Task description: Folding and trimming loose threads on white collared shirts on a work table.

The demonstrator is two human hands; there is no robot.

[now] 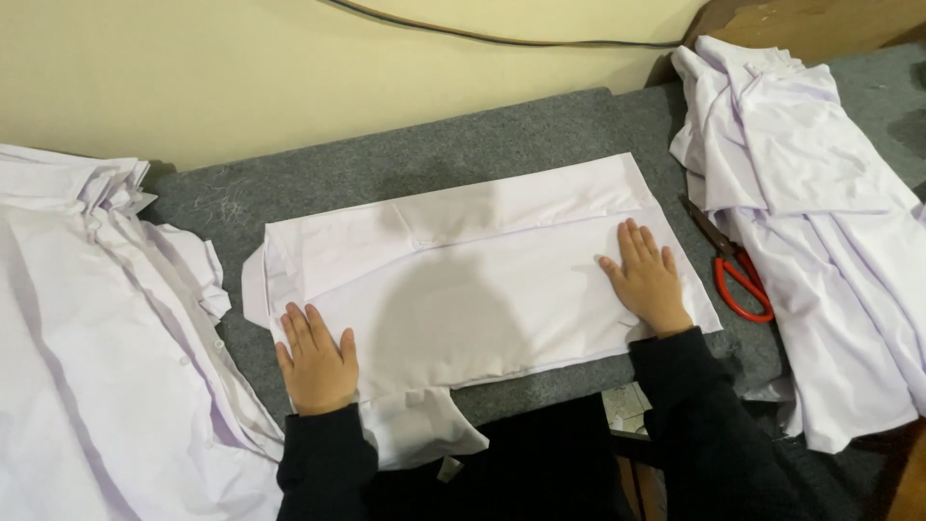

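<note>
A white shirt lies folded into a long rectangle across the grey felt table. My left hand presses flat on the shirt's near left corner, fingers together. At the right end of the fold, my right hand rests flat on the cloth, fingers slightly spread. Neither hand grips anything. A loose part of the shirt hangs over the near table edge between my dark sleeves.
A pile of white shirts covers the left side. Another heap of white garments lies at the right, with red-handled scissors beside it. A cream wall and a dark cable run behind the table.
</note>
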